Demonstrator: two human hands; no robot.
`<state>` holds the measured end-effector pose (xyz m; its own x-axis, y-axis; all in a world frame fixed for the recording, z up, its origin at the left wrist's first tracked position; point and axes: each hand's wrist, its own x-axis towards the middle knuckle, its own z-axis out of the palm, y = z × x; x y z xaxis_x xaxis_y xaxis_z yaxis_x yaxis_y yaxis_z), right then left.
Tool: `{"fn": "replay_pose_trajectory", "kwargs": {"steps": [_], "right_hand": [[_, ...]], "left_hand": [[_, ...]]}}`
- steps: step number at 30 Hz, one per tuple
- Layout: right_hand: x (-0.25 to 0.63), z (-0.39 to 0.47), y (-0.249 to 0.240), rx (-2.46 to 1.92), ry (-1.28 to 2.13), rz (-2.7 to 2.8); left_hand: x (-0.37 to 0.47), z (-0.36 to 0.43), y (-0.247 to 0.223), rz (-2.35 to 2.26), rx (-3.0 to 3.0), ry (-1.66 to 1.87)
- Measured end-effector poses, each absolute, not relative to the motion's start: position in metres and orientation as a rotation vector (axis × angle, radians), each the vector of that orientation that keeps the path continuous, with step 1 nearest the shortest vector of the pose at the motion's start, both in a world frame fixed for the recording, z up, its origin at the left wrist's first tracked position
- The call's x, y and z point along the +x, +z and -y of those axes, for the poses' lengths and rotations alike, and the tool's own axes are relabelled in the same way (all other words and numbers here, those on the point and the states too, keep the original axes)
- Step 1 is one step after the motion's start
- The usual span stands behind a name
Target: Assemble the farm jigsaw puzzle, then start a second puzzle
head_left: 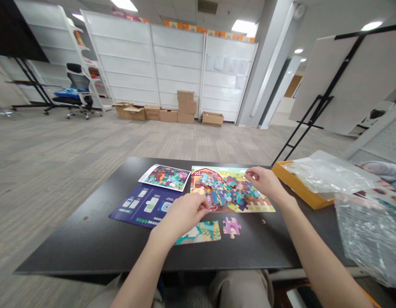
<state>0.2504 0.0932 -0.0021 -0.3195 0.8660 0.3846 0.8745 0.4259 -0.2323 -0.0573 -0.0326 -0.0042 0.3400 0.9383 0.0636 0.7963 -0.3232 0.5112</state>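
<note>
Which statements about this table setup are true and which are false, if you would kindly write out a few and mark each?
1. A purple puzzle piece lies on the black table, apart from the pile of pieces. True.
2. The right hand is inside the yellow box. False: the right hand is over the farm picture, left of the box.
3. Clear plastic lies over part of the yellow box. True.
4. The cardboard boxes stand on the black table. False: they are across the room, by the white panels.
</note>
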Motion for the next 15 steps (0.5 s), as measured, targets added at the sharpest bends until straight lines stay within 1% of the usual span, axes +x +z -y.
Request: {"fn": "replay_pose_trajectory", "kwargs": {"steps": [5, 8, 15], "right_hand": [[0.281, -0.103, -0.003, -1.751, -0.011, 2.149], [0.287, -0.104, -0.006, -1.809, 0.071, 2.271], [0.274, -0.091, -0.005, -1.449, 0.424, 2.577]], "left_hand": [[-0.035, 0.023, -0.007, -1.694, 2.391, 0.51], [-0.025, 0.02, -0.009, -1.704, 2.436, 0.521], [-0.011, 0.015, -0.021, -1.672, 2.498, 0.496]]}}
